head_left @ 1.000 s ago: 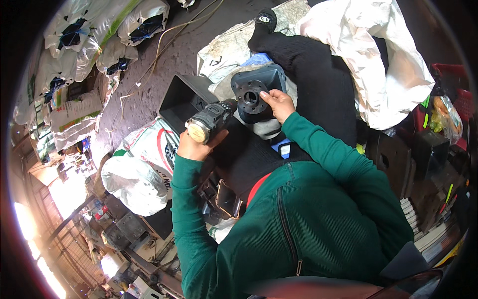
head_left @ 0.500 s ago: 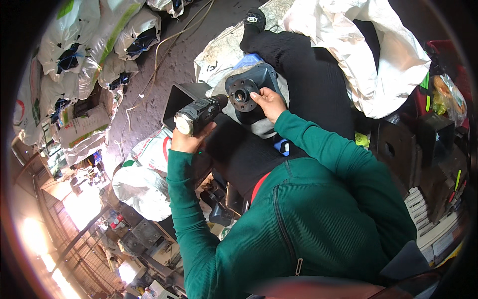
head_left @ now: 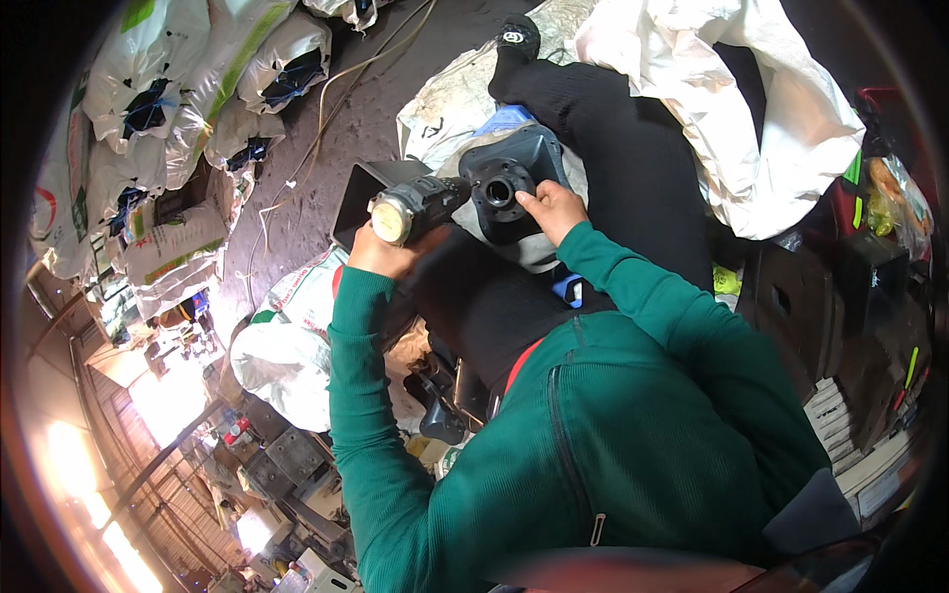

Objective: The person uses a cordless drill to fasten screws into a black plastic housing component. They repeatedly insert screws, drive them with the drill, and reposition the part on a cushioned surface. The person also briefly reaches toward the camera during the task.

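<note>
Our left hand point(head_left: 388, 252) is wrapped around a grey-and-black power drill point(head_left: 425, 203) with a round cream end cap, though we cannot tell whether a finger presses its trigger. At two o'clock from that hand sits the dark plastic, square-bodied part with a round, holed collar point(head_left: 514, 178), above a pale cloth point(head_left: 539, 259) by black-trousered legs point(head_left: 638, 148). Our right hand point(head_left: 556, 208) pinches that part from four o'clock, thumb on the collar, other fingers mostly hidden. The drill's nose comes in from nine o'clock, close by the collar; we cannot see whether they touch. The likeliest trouble, we judge, is a skid: a tip meeting the collar at a slant could slide across towards our thumb. With one light pinch and soft cloth around it, the part might also twist under torque, wrenching our wrist. Loose cloth at five o'clock from the part could snag if the spinning nose dipped.
</note>
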The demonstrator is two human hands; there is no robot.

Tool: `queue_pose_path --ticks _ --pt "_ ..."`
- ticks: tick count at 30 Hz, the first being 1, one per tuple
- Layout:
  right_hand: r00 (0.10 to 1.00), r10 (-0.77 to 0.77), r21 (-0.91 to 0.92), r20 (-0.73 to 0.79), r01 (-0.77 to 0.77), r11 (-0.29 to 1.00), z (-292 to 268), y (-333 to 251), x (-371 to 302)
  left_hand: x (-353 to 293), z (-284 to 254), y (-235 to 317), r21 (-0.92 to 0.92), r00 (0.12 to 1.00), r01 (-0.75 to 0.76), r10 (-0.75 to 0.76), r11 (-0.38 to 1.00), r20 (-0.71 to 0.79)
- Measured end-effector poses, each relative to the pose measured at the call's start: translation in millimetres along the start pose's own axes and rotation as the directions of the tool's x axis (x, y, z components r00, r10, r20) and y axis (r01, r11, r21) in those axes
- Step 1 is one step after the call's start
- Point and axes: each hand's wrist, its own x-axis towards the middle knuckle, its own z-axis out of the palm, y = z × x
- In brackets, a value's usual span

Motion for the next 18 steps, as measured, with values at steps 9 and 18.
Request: queue_pose_path --ticks 9,18 --pt "0.994 0.090 -0.065 0.054 -0.086 0.994 -1 1 4 11 0 -7 -0.012 0.992 0.073 -0.072 0.997 0.102" --pt "0.976 0.181 -0.065 0.122 -0.174 0.983 -4 2 8 15 13 -23 0.023 0.999 0.026 -0.027 0.999 0.046"
